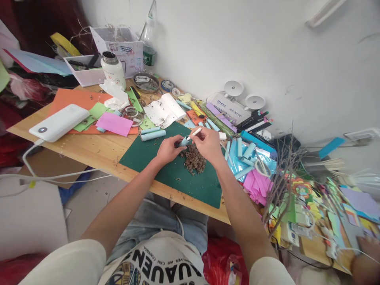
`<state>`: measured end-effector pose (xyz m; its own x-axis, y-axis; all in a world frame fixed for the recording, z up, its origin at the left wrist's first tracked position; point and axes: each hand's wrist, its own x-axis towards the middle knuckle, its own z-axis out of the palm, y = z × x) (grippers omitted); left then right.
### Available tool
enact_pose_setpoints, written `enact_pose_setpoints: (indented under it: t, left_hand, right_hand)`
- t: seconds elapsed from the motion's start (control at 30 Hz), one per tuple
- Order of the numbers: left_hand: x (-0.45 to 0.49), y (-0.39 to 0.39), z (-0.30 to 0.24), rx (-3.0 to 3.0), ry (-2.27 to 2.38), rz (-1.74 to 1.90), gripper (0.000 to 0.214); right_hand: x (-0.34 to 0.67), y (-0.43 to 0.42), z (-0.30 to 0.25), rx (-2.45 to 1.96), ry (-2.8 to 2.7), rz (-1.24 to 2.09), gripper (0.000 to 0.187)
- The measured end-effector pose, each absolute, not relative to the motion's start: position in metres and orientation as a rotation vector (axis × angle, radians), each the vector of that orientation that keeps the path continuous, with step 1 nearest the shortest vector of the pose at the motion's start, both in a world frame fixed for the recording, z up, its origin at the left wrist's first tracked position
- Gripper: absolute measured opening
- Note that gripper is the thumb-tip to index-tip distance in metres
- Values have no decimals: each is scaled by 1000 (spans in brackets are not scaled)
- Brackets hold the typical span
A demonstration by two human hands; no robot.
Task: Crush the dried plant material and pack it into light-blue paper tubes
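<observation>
My left hand (170, 150) is closed around a short light-blue paper tube (184, 141), held tilted over the green cutting mat (148, 156). In my right hand (208, 145) a slim white stick (196, 132) is pinched between thumb and fingers. Its lower end is at the tube's opening; I cannot tell how far in it reaches. Just below both hands lies a heap of brown, crumbly dried plant bits (194, 160). Two more blue tubes (152, 135) rest at the mat's upper left edge.
Left on the table are a white power bank (59, 122) with a cable, a pink paper (114, 123) and a white bottle (113, 71). At right sit scissors (263, 168), pink paper strips (257, 186) and dry twigs (286, 178). Another person's hand (368, 253) shows at the lower right edge.
</observation>
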<state>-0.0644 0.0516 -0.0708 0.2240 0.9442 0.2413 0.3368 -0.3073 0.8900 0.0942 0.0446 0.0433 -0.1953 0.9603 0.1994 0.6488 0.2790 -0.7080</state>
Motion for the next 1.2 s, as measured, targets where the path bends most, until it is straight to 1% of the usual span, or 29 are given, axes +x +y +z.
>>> enact_pose_setpoints:
  t: [0.13,0.4,0.7,0.87,1.07,1.2]
  left_hand:
    - [-64,52,-70,1764,1188,1076,18]
    - [-64,53,-72,1775,1207,1074,18]
    - [-64,53,-74,1781,1210,1075,18]
    - [-63,54,-76,1772,1205,1087,20]
    - [-63,54,-74,1776,1207,1091,17]
    - [-63,53,-72,1755,1206,1099,17]
  right_hand:
    - [92,45,46,-1463,-1992,544,9]
    - [86,44,39,-1450,-2002,478,11]
    - [90,42,41,-1411,-1899,605,8]
    - [94,43,39,-1458,-1909,563,7]
    - [82,36,37,-1467,-1957,414,10]
    - [78,34,32,-1436,-1934,404,11]
